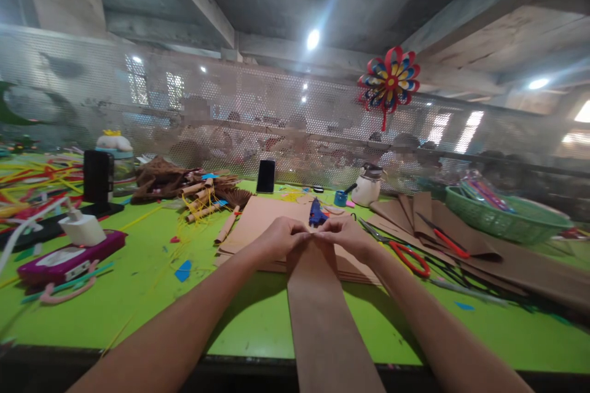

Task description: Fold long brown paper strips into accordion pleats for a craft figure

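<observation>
A long strip of brown kraft paper (320,319) runs from my fingertips down past the table's front edge. My left hand (283,236) pinches its far end at the left corner. At the right corner of that end, my right hand (343,235) pinches it too, the two thumbs almost meeting. Beneath and beyond the hands lies a stack of flat brown paper sheets (253,221). Just past my fingertips sits a dark blue object (317,214), partly hidden, whose kind I cannot make out.
Red-handled scissors (410,258) and a red-handled tool (454,244) lie right, by folded brown paper (488,252) and a green basket (502,221). Left are a purple power strip (71,258), a black phone stand (99,181) and rolled paper pieces (203,199). A phone (266,177) stands behind.
</observation>
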A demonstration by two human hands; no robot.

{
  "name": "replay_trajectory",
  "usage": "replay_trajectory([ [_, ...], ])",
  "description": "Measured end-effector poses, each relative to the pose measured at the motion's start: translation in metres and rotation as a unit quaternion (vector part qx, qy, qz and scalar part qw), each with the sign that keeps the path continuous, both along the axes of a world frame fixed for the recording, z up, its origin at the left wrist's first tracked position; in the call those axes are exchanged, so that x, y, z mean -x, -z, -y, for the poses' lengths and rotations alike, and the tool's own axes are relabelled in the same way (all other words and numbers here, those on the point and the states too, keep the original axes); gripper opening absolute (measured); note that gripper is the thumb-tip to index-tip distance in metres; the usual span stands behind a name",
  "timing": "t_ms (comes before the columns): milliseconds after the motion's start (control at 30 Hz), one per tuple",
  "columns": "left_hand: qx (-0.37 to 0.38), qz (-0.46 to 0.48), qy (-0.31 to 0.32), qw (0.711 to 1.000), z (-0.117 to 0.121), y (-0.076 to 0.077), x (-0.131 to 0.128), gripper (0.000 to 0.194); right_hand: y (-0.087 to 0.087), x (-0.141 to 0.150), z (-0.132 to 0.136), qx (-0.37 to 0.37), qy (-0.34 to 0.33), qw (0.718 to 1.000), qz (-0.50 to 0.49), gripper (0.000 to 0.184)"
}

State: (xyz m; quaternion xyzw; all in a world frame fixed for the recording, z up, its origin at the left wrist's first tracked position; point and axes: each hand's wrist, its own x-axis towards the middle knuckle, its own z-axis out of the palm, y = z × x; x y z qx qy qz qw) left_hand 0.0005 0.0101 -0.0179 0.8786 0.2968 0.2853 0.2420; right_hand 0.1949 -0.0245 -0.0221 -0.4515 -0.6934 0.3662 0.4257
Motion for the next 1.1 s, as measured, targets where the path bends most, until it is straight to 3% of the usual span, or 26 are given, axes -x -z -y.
replay_trajectory([
  [200,-0.02,0.001,0.001,1.0,0.0,0.0,0.002,0.028,0.002,-0.001,-0.001,-0.03,-0.014,0.999,-0.02,0.029],
  [467,0.019,0.011,0.011,1.0,-0.002,0.004,0.002,0.036,-0.004,0.008,0.003,-0.07,-0.005,0.997,-0.015,0.025],
  [867,-0.034,0.019,0.026,0.999,0.01,-0.005,0.001,0.035,-0.01,0.012,0.01,-0.075,0.002,0.997,-0.003,0.026],
  [1100,0.047,0.031,0.033,0.998,0.007,-0.011,0.004,0.04,-0.002,0.002,0.001,-0.081,-0.008,0.996,-0.042,0.022],
])
